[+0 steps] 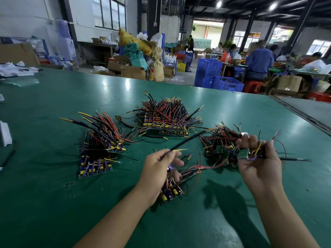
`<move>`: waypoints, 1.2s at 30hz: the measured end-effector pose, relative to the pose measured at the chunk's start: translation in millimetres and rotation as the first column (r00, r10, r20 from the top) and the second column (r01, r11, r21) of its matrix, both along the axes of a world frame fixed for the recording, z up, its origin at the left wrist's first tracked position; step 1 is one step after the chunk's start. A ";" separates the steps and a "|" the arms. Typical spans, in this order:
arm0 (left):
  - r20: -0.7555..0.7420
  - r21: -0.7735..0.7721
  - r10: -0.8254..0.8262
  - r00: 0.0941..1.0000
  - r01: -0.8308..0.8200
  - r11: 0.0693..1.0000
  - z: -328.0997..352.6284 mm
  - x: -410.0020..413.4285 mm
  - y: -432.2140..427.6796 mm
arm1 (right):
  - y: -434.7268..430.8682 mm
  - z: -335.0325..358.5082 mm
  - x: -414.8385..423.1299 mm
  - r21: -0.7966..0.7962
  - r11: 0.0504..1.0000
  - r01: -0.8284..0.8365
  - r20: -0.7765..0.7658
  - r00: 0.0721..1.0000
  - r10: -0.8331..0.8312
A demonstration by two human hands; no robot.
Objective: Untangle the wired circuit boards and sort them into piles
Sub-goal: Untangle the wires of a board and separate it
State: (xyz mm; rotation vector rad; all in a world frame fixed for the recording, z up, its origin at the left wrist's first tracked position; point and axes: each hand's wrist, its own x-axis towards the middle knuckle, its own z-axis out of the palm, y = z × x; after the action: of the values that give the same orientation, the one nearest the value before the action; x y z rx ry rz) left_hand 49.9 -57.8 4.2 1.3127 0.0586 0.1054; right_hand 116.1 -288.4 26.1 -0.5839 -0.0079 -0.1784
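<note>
Three heaps of wired circuit boards lie on the green table: a stacked pile at the left, a larger pile at the back middle, and a tangled heap at the right. My left hand pinches a long black wire and holds a small bundle of boards underneath it. My right hand grips a small green board with yellow and purple wires, raised just in front of the tangled heap. Red wires run from the left bundle toward that heap.
White packaging lies at the table's left edge and papers at its far left corner. Beyond the table stand blue crates, cardboard boxes and sacks. People work at benches at the far right.
</note>
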 end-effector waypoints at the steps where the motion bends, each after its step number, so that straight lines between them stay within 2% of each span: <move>1: -0.070 -0.116 -0.028 0.997 0.020 0.993 0.8 2.4 0.6 | -0.8 0.8 -0.9 -0.004 1.000 0.011 0.011 1.000 -0.011; 3: -0.164 -0.350 -0.150 0.975 0.085 0.933 2.8 5.4 1.6 | 0.8 0.9 -3.6 -0.043 0.999 0.012 0.023 1.000 -0.011; 5: -0.189 -0.485 -0.226 0.956 0.109 0.867 4.4 5.9 3.6 | 8.2 -0.2 -6.7 -0.090 0.995 -0.039 -0.001 0.999 0.039; 8: -0.172 -0.543 -0.276 0.946 0.142 0.827 5.7 5.2 4.9 | 25.2 -4.5 -12.1 -0.155 0.974 -0.163 -0.062 0.986 0.155; 12: -0.113 -0.569 -0.283 0.953 0.171 0.804 4.0 5.9 4.4 | 49.2 -13.2 -22.3 -0.341 0.884 -0.321 -0.162 0.946 0.281; 16: -0.042 -0.455 -0.234 0.971 0.190 0.870 -1.6 5.6 0.4 | 68.9 -23.4 -30.3 -0.455 0.809 -0.372 -0.275 0.923 0.270; 19: 0.029 -0.226 -0.136 0.990 0.139 0.964 -9.1 4.5 -9.4 | 78.1 -26.4 -35.4 -0.489 0.781 -0.390 -0.273 0.918 0.288; 21: 0.081 -0.038 -0.022 0.996 0.025 0.999 -12.4 5.4 -14.7 | 83.2 -26.7 -38.9 -0.504 0.774 -0.384 -0.231 0.923 0.308; 23: 0.189 0.189 0.080 0.979 -0.116 0.975 -14.8 6.0 -17.6 | 86.8 -27.5 -41.9 -0.536 0.757 -0.375 -0.192 0.927 0.323; 25: 0.311 0.309 0.124 0.942 -0.224 0.924 -16.5 4.3 -19.0 | 88.8 -29.0 -44.1 -0.596 0.725 -0.346 -0.171 0.937 0.306; 29: 0.423 0.255 0.222 0.878 -0.350 0.901 -16.5 1.2 -18.6 | 90.0 -29.6 -50.1 -0.780 0.560 -0.279 -0.146 0.952 0.271; 30: 0.423 0.232 0.234 0.875 -0.354 0.906 -16.2 1.4 -18.2 | 90.5 -30.7 -50.4 -0.778 0.562 -0.280 -0.144 0.951 0.274; 33: 0.393 0.220 0.222 0.892 -0.325 0.920 -14.6 0.5 -19.0 | 91.5 -34.8 -47.6 -0.685 0.666 -0.297 -0.149 0.951 0.271; 36: 0.397 0.263 0.218 0.892 -0.338 0.904 -15.3 -0.8 -19.2 | 87.9 -40.4 -43.2 -0.728 0.635 -0.258 -0.056 0.945 0.321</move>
State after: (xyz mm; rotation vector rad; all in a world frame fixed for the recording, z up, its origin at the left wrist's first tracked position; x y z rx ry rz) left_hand 49.2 -77.0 -11.1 1.5916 -0.0851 0.6281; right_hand 72.8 -200.5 -14.3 -1.3777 -0.2656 0.1388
